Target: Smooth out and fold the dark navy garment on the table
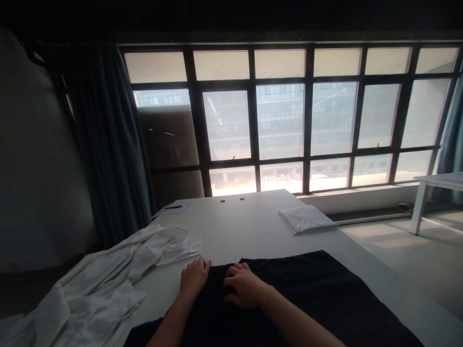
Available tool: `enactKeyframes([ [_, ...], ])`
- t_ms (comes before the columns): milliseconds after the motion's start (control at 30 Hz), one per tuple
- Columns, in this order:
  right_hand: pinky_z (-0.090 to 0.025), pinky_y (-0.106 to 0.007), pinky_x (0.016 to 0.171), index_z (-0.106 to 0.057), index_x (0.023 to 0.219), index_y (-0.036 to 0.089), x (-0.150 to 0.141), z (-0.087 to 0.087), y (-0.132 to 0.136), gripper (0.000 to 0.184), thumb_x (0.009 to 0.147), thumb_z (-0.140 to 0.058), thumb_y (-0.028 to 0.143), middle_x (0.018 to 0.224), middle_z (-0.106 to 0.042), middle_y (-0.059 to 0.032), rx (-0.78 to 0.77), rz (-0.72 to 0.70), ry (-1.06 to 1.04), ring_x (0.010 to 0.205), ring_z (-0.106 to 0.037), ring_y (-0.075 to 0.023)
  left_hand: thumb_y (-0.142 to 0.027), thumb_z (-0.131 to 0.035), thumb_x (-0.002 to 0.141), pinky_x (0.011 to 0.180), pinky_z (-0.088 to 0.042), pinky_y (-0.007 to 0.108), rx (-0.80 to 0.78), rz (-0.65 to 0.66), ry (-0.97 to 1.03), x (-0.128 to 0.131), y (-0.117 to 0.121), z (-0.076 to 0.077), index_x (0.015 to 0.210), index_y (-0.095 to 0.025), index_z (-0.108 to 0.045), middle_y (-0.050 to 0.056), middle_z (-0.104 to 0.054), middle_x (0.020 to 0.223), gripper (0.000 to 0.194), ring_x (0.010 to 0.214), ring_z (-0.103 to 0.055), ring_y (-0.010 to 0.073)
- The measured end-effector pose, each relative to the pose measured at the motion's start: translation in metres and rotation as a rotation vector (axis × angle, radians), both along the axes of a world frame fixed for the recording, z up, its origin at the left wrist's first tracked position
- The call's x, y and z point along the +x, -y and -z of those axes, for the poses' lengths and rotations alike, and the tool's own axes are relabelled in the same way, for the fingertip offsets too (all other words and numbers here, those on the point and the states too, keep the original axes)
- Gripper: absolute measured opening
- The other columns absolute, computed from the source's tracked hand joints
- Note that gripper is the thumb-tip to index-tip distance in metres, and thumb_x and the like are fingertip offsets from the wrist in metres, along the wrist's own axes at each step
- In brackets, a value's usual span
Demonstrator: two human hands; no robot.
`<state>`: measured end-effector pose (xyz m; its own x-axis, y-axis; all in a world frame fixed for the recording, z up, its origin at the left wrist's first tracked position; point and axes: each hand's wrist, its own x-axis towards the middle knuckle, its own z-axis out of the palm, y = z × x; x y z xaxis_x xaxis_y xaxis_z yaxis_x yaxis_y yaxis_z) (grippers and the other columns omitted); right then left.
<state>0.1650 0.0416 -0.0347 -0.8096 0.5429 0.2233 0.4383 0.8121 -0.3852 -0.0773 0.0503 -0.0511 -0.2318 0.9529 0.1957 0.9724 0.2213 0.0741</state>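
Observation:
A dark navy cloth (307, 279), perhaps a garment, lies spread on the white table in front of me. My left hand (195, 277) is at its far left edge, fingers bent together over the cloth, with the thumb side against it. Close by on the right, my right hand (244, 285) rests on the same cloth near its far edge. Its fingers are curved and the thumb stands apart from them. Both forearms cross over the cloth, hiding part of it.
Rumpled white garments (104, 270) lie along the table's left side. A folded white cloth (306, 219) sits near the right edge. At the far left corner are paper and a blue pen (173, 207). Beyond the white table (238, 221) are windows, a dark curtain (108, 144) and another table (421, 202).

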Motion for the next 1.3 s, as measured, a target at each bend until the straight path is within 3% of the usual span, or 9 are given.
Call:
enactKeyframes([
  [167,-0.03,-0.057,0.109,-0.071,0.112,0.03,0.006,-0.015,0.001,0.047,0.079,-0.068,0.065,0.129,-0.06,-0.0073,-0.166,-0.036,0.1,0.124,-0.05,-0.0337,-0.047,-0.033,0.104,0.08,-0.046,0.037,-0.027,0.036,-0.008,0.0,0.0,-0.004,0.097,-0.02,-0.065,0.012,-0.074,0.101,0.043,0.1,-0.068,0.0296],
  [333,-0.041,-0.044,0.104,-0.068,0.119,0.025,0.024,-0.025,-0.014,0.052,0.083,-0.064,0.063,0.125,-0.064,-0.0101,-0.27,0.118,0.006,0.119,-0.056,-0.0302,-0.047,-0.041,0.102,0.089,-0.044,0.037,-0.04,0.091,-0.039,0.009,0.001,-0.007,0.102,-0.02,-0.066,0.012,-0.072,0.11,0.037,0.109,-0.064,0.0288],
  [467,-0.049,-0.03,0.085,-0.068,0.116,0.022,0.05,-0.016,-0.045,0.037,0.091,-0.059,0.049,0.109,-0.072,-0.0062,-0.37,0.319,-0.101,0.097,-0.066,-0.0198,-0.042,-0.043,0.101,0.086,-0.045,0.035,-0.069,0.101,-0.028,0.011,0.002,-0.005,0.103,-0.02,-0.067,0.011,-0.072,0.11,0.032,0.107,-0.066,0.0281],
  [667,-0.047,-0.032,0.081,-0.068,0.108,0.017,0.094,0.007,-0.079,0.03,0.081,-0.069,0.031,0.104,-0.071,-0.0096,-0.283,0.545,-0.022,0.093,-0.065,-0.0227,-0.052,-0.043,0.099,0.08,-0.045,0.034,-0.1,0.128,0.015,0.003,0.0,-0.005,0.1,-0.022,-0.067,0.01,-0.074,0.107,0.039,0.102,-0.068,0.0276],
  [800,-0.045,-0.032,0.079,-0.068,0.101,0.02,0.118,0.012,-0.087,0.031,0.076,-0.074,0.038,0.097,-0.071,-0.0061,-0.246,0.58,0.066,0.091,-0.064,-0.0228,-0.058,-0.048,0.095,0.079,-0.046,0.033,-0.127,0.136,0.041,-0.003,-0.002,-0.003,0.099,-0.022,-0.068,0.01,-0.074,0.11,0.041,0.104,-0.068,0.0286],
  [900,-0.044,-0.034,0.077,-0.067,0.085,0.021,0.15,0.01,-0.095,0.037,0.068,-0.079,0.05,0.092,-0.07,-0.0065,-0.236,0.626,0.141,0.088,-0.064,-0.0256,-0.058,-0.048,0.095,0.078,-0.046,0.033,-0.148,0.133,0.064,-0.006,-0.002,-0.001,0.097,-0.022,-0.07,0.011,-0.074,0.11,0.042,0.104,-0.068,0.0292],
  [1033,-0.043,-0.034,0.074,-0.062,0.074,0.021,0.215,0.008,-0.106,0.044,0.062,-0.08,0.059,0.081,-0.066,-0.0051,-0.243,0.733,0.201,0.083,-0.063,-0.0261,-0.057,-0.049,0.095,0.078,-0.045,0.032,-0.161,0.134,0.102,-0.009,-0.004,-0.001,0.099,-0.022,-0.07,0.011,-0.075,0.111,0.041,0.105,-0.068,0.029],
  [1167,-0.042,-0.033,0.07,-0.057,0.065,0.022,0.281,0.009,-0.109,0.04,0.061,-0.082,0.053,0.073,-0.063,-0.0037,-0.276,0.832,0.197,0.077,-0.061,-0.0237,-0.056,-0.049,0.094,0.076,-0.045,0.03,-0.188,0.138,0.154,-0.016,-0.009,-0.004,0.095,-0.022,-0.07,0.01,-0.076,0.105,0.04,0.099,-0.07,0.027],
  [1300,-0.04,-0.032,0.065,-0.055,0.061,0.023,0.322,0.012,-0.106,0.035,0.059,-0.082,0.044,0.065,-0.061,-0.0028,-0.342,0.894,0.152,0.071,-0.059,-0.0229,-0.048,-0.042,0.098,0.074,-0.043,0.03,-0.197,0.144,0.197,-0.027,-0.012,-0.012,0.087,-0.021,-0.07,0.01,-0.077,0.095,0.04,0.091,-0.071,0.0256],
])
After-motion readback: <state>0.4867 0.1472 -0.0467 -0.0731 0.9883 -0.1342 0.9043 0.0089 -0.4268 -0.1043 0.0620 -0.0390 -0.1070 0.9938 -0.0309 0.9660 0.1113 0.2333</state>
